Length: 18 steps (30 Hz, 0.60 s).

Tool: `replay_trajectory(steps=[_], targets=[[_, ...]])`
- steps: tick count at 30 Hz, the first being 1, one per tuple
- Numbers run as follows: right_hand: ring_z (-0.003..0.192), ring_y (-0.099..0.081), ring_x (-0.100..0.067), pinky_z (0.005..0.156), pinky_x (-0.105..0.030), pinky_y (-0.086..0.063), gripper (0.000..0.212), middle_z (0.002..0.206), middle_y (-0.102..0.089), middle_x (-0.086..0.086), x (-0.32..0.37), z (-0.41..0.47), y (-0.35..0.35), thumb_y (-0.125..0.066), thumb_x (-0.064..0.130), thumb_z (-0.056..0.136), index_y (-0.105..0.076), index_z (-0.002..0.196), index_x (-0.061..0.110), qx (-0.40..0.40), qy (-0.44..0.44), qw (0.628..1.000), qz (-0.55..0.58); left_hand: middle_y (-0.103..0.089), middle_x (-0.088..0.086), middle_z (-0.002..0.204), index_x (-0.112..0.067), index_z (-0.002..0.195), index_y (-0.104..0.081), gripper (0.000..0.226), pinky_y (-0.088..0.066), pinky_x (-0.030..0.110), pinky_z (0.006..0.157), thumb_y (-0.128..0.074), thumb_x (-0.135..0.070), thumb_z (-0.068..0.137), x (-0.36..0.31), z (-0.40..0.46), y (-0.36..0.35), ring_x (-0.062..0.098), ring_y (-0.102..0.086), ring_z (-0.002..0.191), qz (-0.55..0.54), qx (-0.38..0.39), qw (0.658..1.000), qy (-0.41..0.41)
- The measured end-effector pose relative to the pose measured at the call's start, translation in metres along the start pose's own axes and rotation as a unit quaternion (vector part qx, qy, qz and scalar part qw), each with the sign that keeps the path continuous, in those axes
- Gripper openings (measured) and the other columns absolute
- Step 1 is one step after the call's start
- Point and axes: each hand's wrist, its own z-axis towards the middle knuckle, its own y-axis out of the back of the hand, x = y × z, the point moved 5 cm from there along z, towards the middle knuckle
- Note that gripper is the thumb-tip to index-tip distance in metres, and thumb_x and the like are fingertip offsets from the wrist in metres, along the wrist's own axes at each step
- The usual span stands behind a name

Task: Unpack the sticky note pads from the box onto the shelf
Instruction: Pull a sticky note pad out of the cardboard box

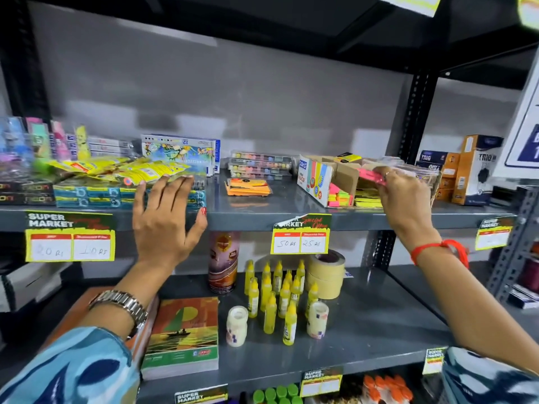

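A: Your right hand (401, 193) pinches a pink sticky note pad (370, 174) above the box (316, 182), right of centre.

B: Left hand (166, 217) splayed, empty. Slippery wrap: the pad may drop.

My right hand (404, 196) blurs the pink sticky note pad (372, 174) I hold, hiding its far end; my sleeves (73, 371) run off the bottom edge; the right price tag (493, 236) is unreadable

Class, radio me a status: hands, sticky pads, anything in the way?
Left hand open, empty. Right hand gripping pink pad over box. Orange pads already on shelf. Path clear.
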Motion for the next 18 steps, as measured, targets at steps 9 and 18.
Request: replay_trajectory(steps=[9, 18], targets=[[0.101, -0.058, -0.046, 0.085, -0.046, -0.047, 0.033, 0.106, -0.069, -0.027, 0.006, 0.002, -0.014, -0.060, -0.006, 0.082, -0.067, 0.112, 0.004, 0.187, 0.016, 0.982, 0.026, -0.062, 0.014, 0.122, -0.004, 0.128, -0.056, 0.054, -0.020, 0.047, 0.112, -0.038, -0.039, 0.091, 0.000, 0.000, 0.000, 0.032, -0.049, 0.117, -0.004, 0.001, 1.000, 0.000], [0.106, -0.058, -0.039, 0.092, -0.042, -0.047, 0.038, 0.112, -0.066, -0.021, 0.047, 0.022, 0.018, -0.058, 0.000, 0.079, -0.060, 0.116, 0.005, 0.074, -0.115, 0.969, 0.206, -0.061, 0.014, 0.123, -0.004, 0.128, -0.056, 0.055, -0.022, 0.049, 0.111, -0.037, -0.039, 0.092, 0.001, 0.000, 0.000, 0.031, -0.048, 0.118, -0.004, 0.008, 1.000, 0.004]])
